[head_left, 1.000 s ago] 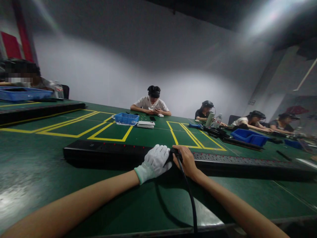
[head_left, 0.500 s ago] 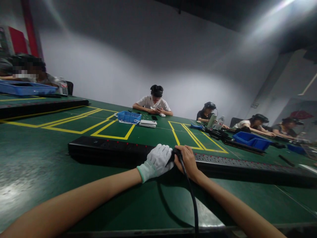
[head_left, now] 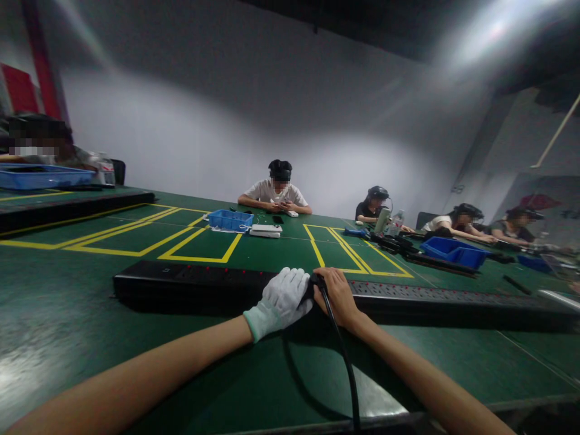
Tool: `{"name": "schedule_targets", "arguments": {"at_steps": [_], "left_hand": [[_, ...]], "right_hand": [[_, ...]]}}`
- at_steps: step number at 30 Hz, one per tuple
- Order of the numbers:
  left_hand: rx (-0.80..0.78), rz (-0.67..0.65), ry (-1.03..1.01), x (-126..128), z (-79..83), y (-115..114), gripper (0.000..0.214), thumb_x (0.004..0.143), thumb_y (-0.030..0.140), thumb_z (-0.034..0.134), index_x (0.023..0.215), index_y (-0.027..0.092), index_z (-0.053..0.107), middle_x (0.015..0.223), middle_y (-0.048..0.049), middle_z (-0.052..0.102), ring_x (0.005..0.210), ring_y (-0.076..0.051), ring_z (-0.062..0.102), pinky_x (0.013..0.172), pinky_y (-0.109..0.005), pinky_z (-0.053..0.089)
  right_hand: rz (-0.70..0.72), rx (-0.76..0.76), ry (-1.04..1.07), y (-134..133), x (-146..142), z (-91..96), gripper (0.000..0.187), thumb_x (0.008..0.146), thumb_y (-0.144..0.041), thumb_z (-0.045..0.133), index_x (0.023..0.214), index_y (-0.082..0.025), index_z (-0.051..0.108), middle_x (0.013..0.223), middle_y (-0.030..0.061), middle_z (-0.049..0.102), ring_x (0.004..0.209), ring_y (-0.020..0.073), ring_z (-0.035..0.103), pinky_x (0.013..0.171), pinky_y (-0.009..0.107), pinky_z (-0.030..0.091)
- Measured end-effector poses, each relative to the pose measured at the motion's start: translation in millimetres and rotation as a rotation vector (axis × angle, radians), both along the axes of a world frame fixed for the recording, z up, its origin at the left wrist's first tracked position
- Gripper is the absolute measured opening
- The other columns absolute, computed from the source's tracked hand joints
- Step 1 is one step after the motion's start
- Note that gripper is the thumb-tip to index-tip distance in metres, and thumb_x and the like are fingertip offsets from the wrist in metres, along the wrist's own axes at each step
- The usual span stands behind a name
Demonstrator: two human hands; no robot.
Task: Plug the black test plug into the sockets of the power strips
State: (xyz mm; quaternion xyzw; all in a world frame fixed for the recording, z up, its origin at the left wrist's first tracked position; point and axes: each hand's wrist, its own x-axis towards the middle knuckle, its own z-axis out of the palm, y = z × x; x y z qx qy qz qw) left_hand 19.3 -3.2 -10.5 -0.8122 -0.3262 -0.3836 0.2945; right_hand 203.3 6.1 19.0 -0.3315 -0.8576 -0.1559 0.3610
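Black plug (head_left: 318,281) still gripped by right fingers (head_left: 334,283), gloved left fingers (head_left: 289,286) over power strip (head_left: 389,299), hold unclear, view slightly shifted

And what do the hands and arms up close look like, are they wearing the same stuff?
No, they don't match. The left hand wears a whitish fabric glove with a pale green cuff. The right hand has no glove. No sleeves show on the left forearm or right forearm.
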Motion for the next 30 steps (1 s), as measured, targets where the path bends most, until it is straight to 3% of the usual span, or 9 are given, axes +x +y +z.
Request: {"name": "schedule_targets", "arguments": {"at_steps": [30], "left_hand": [[-0.049,0.007,0.059,-3.8,-3.5,-2.8,0.050,0.086,0.034,0.042,0.127,0.005,0.045,0.125,-0.0201,0.053,0.118,-0.030,0.048,0.100,-0.047,0.039]], "right_hand": [[0.014,-0.035,0.003,-1.2,1.4,0.3,0.031,0.080,-0.015,0.050,0.111,-0.018,0.045,0.102,0.0104,0.058,0.097,0.0259,0.053,0.090,0.045,0.041]]}}
